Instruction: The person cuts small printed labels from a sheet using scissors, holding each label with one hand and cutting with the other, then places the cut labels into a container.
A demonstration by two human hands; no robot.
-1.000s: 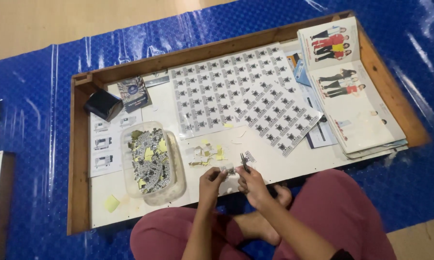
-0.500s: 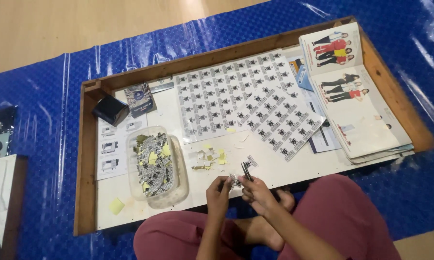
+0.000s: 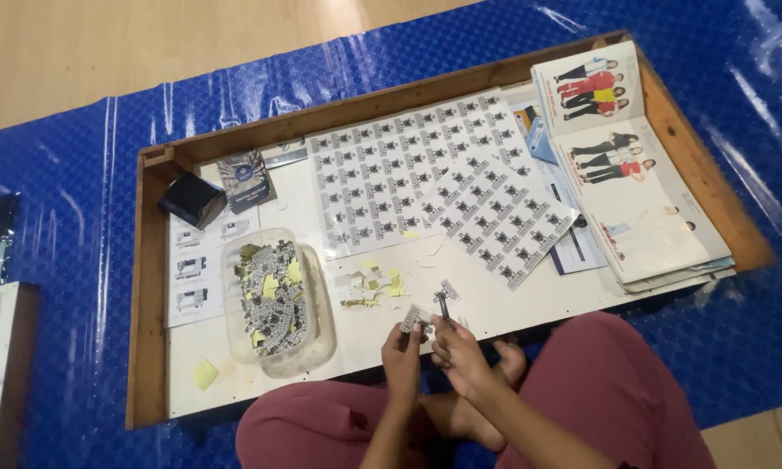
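Observation:
At the near edge of a low wooden tray table, my left hand pinches a small printed paper tag. My right hand is beside it and holds a small dark metal tool, which looks like scissors, tip pointing up. The two hands almost touch. Just beyond them lie yellow and white paper scraps and one cut tag. Large sheets of small printed labels cover the middle of the table.
A clear plastic tub full of cut tags stands to the left. A dark box and a small booklet lie at the far left. Catalogues with pictures of clothed figures are stacked at the right. A blue plastic sheet covers the floor.
The camera has shifted, so the table sits further right in view. My hands stay close together over the tag at the near edge; the tool is now held more upright.

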